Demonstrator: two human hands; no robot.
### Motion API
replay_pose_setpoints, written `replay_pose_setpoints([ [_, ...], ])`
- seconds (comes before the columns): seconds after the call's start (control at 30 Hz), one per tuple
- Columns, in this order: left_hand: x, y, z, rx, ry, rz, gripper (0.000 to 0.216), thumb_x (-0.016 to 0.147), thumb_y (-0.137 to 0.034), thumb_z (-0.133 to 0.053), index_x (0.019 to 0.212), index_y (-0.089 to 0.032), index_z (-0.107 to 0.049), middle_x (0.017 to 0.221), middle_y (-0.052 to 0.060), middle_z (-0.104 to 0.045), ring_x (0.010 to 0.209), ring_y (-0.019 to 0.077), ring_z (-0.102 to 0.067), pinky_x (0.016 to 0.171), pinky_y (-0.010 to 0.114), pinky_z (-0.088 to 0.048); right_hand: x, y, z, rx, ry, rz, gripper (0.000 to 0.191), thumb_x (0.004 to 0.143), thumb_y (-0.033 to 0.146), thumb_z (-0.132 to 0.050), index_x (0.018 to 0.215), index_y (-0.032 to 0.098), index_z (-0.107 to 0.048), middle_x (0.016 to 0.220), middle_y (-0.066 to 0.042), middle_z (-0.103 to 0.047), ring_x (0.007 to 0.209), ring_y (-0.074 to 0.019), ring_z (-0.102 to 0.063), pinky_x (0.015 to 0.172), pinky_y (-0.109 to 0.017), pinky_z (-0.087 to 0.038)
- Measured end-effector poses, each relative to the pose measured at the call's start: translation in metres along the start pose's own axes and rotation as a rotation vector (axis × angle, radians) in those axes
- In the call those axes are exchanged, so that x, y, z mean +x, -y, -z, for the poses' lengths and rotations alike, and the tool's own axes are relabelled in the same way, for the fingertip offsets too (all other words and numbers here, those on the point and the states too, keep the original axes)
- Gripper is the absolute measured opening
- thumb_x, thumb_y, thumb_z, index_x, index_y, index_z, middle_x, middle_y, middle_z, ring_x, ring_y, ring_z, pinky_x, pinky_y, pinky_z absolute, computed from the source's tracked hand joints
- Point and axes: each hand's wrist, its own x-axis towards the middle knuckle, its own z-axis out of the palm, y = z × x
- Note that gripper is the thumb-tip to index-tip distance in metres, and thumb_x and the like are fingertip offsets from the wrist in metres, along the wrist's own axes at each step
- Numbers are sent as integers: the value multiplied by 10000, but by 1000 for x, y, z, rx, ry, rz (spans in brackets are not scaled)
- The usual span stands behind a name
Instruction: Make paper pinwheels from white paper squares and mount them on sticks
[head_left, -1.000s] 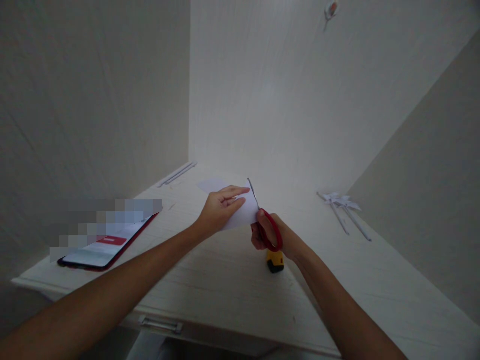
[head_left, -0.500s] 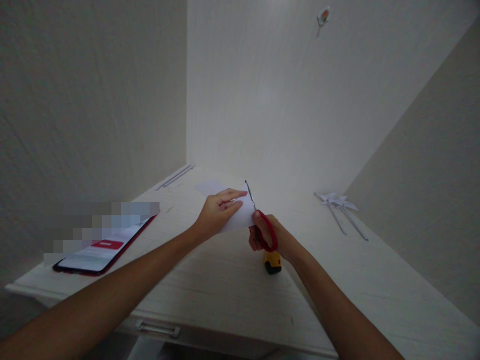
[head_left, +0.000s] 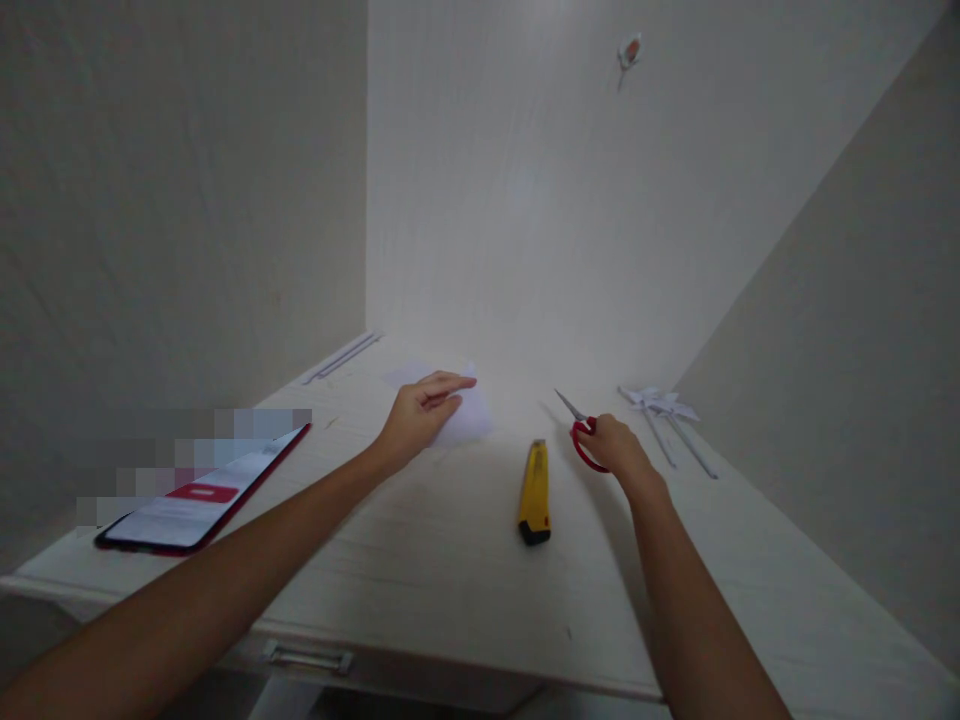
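White paper (head_left: 468, 414) near the middle of the frame, held in the left hand (head_left: 411, 420), forefinger and thumb narrowly parted across its near face. Cannot tell the firmness of that hold, with the remaining fingers mostly hidden. Right of centre, red-handled scissors (head_left: 589, 421) in the right hand (head_left: 619, 448), fingers curled around the handles, blades close together and pointing toward the upper left, well apart from the white paper. Between the two hands, slightly lower, a yellow cutter (head_left: 535, 490) on the tabletop (head_left: 442, 560), black end toward the bottom of the frame. Just behind the left hand, a second sheet (head_left: 400, 376), partly covered. Farther out, a phone (head_left: 206, 496) at lower left, thin sticks (head_left: 345, 358) above it, and paper pinwheels (head_left: 661, 402) at right, near the scissors.

Could go wrong through a loose hold: white paper sliding or creasing under the thumb. Could also snag on the second sheet, so close behind. Possible poke to the left hand from the bare scissor tips on a careless swing back. Possible bump of the yellow cutter by a low right wrist, or bent pinwheels from a wide sweep.
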Motion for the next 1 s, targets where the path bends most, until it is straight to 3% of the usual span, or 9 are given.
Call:
replay_pose_setpoints([
  [0.17,2,0,2,-23,-83,58,115,680,-192,-591,731,-150,-685,837,41,-615,792,117,-556,700,221,-429,4,0,-19,-29,59,-12,299,777,269,-504,1011,90,-556,1023,-205,-613,942,-275,-602,688,-303,-453],
  [0.33,6,-5,3,-93,-132,337,168,676,-207,-566,828,-136,-568,547,-46,-520,427,50,-432,418,161,-298,5,2,-23,-46,54,-14,291,788,239,-492,1017,70,-552,1023,-222,-607,950,-291,-598,711,-335,-460],
  [0.53,6,-17,3,-146,-7,376,345,660,-93,-511,1000,-151,-493,550,-64,-508,407,38,-430,413,143,-289,-2,5,-21,-51,26,36,282,791,215,-477,995,47,-575,1013,-236,-609,942,-307,-596,731,-352,-455],
  [0.73,0,-19,0,-215,147,307,376,699,-166,-549,1063,-165,-456,596,-43,-544,498,76,-512,501,180,-374,-16,13,0,-21,-105,78,310,834,255,-409,954,35,-592,983,-249,-609,951,-325,-572,774,-413,-421],
  [0.77,-2,-19,-2,-213,169,301,357,706,-178,-551,1050,-164,-458,592,-44,-540,495,76,-509,498,179,-370,-19,18,5,28,-161,134,347,861,299,-365,947,53,-594,994,-227,-609,963,-295,-565,808,-401,-406],
  [0.83,-5,-17,-4,-172,208,288,297,719,-200,-551,1003,-155,-476,571,-51,-518,463,65,-478,463,168,-339,-27,32,12,379,-285,391,393,882,369,-320,929,95,-597,920,-148,-633,865,-208,-587,784,-326,-420],
  [0.9,-8,-16,-8,-112,248,267,243,731,-219,-546,956,-144,-493,571,-51,-501,432,52,-437,427,160,-303,-37,47,14,722,-178,572,408,870,416,-328,900,109,-594,787,-90,-631,694,-149,-580,639,-257,-438],
  [1.0,-12,-12,-11,-44,304,206,192,761,-243,-512,920,-135,-515,669,-22,-523,457,47,-434,422,162,-308,-50,66,9,926,63,697,342,815,423,-440,793,120,-596,605,-22,-577,521,-98,-501,495,-209,-379],
])
